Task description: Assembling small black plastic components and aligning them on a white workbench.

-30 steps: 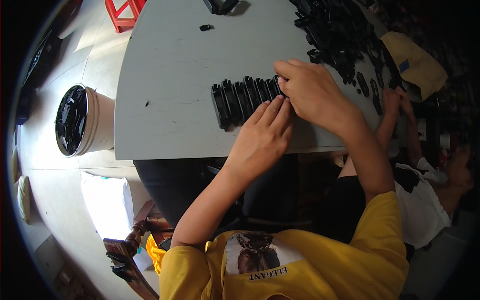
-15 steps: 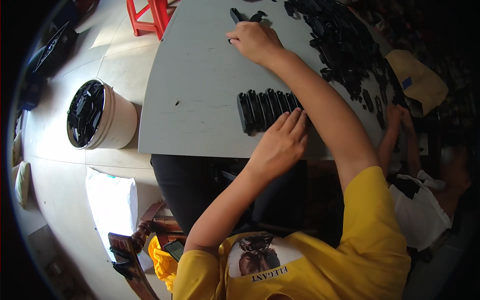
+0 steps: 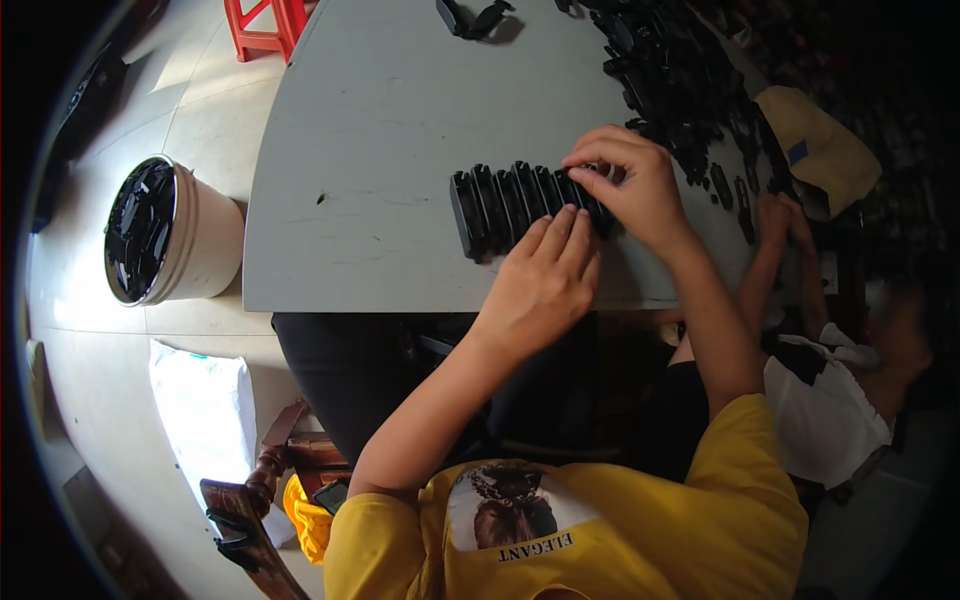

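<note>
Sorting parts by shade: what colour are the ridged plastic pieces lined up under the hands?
Black ridged plastic pieces, clearest in the head view.

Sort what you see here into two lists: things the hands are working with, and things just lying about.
In use:
- left hand, steadying the row
- right hand, at the row's right end
- row of black plastic parts
- heap of loose black parts
- grey table

Lying about:
- white bucket
- red stool
- white sack
- tan cloth

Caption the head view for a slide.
Both hands, left hand and right hand, press a row of black plastic parts on a grey table.
</note>
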A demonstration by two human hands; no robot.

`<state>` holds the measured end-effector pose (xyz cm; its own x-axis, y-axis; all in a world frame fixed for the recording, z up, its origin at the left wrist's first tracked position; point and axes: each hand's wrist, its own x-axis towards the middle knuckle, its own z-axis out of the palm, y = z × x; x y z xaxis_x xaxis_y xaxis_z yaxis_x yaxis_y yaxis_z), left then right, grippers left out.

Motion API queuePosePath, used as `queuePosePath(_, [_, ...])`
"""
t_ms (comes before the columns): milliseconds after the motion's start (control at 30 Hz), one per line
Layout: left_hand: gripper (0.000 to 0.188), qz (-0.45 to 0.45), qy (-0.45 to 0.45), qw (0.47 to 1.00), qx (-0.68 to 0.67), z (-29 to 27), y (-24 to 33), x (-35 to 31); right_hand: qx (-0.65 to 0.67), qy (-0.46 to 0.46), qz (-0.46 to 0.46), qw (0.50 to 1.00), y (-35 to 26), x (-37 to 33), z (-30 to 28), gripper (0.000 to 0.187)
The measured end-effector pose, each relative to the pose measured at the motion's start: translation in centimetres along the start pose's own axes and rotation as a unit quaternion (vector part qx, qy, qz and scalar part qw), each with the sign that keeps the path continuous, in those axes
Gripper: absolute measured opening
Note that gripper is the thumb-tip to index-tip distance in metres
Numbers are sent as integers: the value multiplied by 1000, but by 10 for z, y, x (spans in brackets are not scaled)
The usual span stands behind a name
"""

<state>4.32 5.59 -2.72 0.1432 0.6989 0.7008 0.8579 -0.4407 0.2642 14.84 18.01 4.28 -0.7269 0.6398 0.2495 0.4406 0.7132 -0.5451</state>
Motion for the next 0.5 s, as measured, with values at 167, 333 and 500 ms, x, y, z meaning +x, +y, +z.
queuePosePath(167, [27, -1, 6, 1000, 1, 2, 1, 2, -56, 74, -38, 995, 5, -14, 9, 16])
queuePosePath(333, [23, -14, 21, 1000, 5, 1, 2, 3, -113, 88, -82, 986, 3, -18, 10, 15])
queuePosePath(500, [21, -14, 25, 1000, 5, 1, 2, 4, -138, 66, -91, 984, -1, -21, 5, 14])
